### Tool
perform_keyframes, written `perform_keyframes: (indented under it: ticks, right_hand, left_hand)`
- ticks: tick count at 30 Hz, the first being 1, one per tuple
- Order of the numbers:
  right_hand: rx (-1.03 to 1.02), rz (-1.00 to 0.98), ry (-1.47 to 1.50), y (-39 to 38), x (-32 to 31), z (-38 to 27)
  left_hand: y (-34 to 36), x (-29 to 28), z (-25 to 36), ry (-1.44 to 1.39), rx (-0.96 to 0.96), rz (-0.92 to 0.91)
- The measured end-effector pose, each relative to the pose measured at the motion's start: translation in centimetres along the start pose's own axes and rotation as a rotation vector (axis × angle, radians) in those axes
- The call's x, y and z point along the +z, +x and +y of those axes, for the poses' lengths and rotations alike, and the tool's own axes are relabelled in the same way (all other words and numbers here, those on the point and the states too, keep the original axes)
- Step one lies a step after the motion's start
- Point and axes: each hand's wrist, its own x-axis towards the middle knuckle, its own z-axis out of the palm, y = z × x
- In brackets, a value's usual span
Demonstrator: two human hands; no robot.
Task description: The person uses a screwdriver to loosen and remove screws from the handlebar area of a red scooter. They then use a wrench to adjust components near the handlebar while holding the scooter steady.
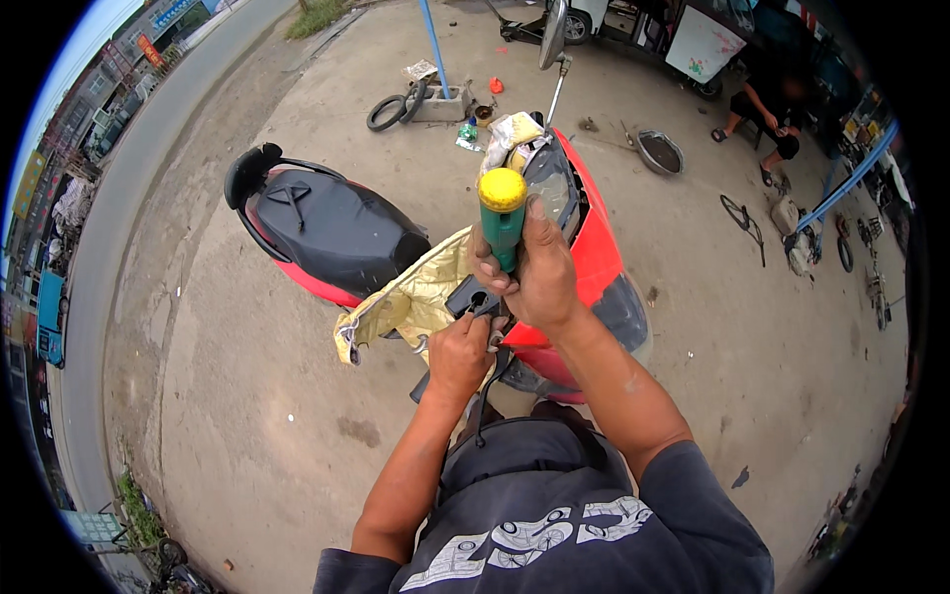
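Observation:
My right hand (539, 267) is wrapped round the green grip of a screwdriver (503, 213), its yellow butt end pointing up toward me. The tool's lower end is hidden behind my hands. Just below, my left hand (458, 356) is closed at a black plastic part (473, 297) with a round hole, on the scooter. What its fingers pinch is too small to make out. The red scooter (594, 238) stands before me, its black seat (332, 226) to the left. A yellow quilted cover (406, 297) hangs open between seat and front panel.
A mirror (554, 38) rises on its stem from the scooter's front. Beyond lie black tyres (388, 112), a concrete block (440, 104) with a blue pole, and a metal basin (660, 153). Another person (772, 114) sits at the far right, near scattered parts.

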Motion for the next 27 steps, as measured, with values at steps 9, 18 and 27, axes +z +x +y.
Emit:
perform_keyframes:
  ticks: [9, 18, 27]
  right_hand:
    - [-0.026, 0.018, 0.231, -0.3, -0.4, -0.6]
    - [-0.163, 0.073, 0.355, -1.1, -2.5, -1.4]
    - [-0.303, 0.148, -0.03, -2.9, -3.7, -0.9]
  left_hand:
    - [-0.3, -0.6, 0.2, -0.091, -0.006, 0.007]
    - [-1.2, -1.3, 0.1, -0.193, -0.083, -0.026]
    - [-1.6, -1.4, -0.4, -0.485, -0.371, 0.066]
